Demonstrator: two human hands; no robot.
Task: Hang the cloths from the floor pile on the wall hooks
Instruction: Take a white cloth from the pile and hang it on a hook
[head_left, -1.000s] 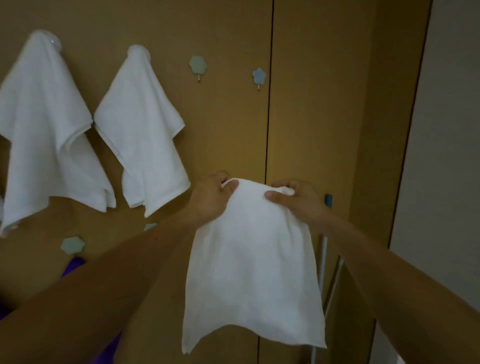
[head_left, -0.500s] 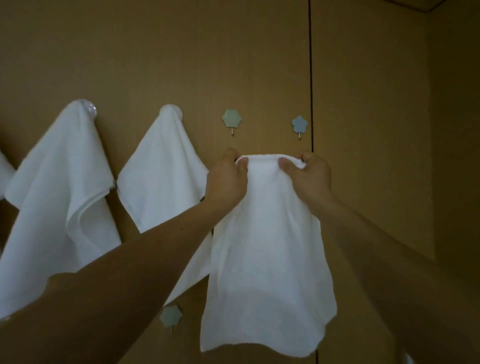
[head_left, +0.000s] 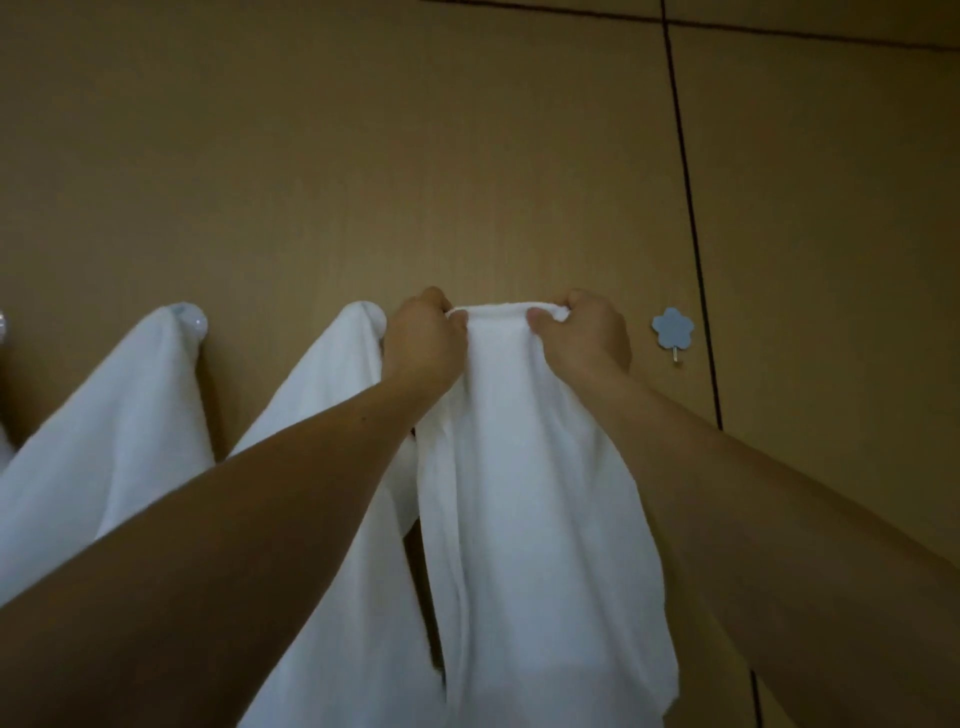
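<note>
Wall (head_left: 363, 156): behind all.
Outer hung cloth (head_left: 104, 431): on wall, far left.
Inner hung cloth (head_left: 332, 405): right of it.
Held cloth (head_left: 519, 478): next right, overlapping inner hung cloth; top edge between left hand (head_left: 423, 340) and right hand (head_left: 584, 335).
Hook (head_left: 672, 328): right of right hand, apart.

The white cloth (head_left: 519, 493) hangs limp, top edge bunched near the blue flower hook (head_left: 672, 328) (two hung cloths (head_left: 104, 441) leftward).
</note>
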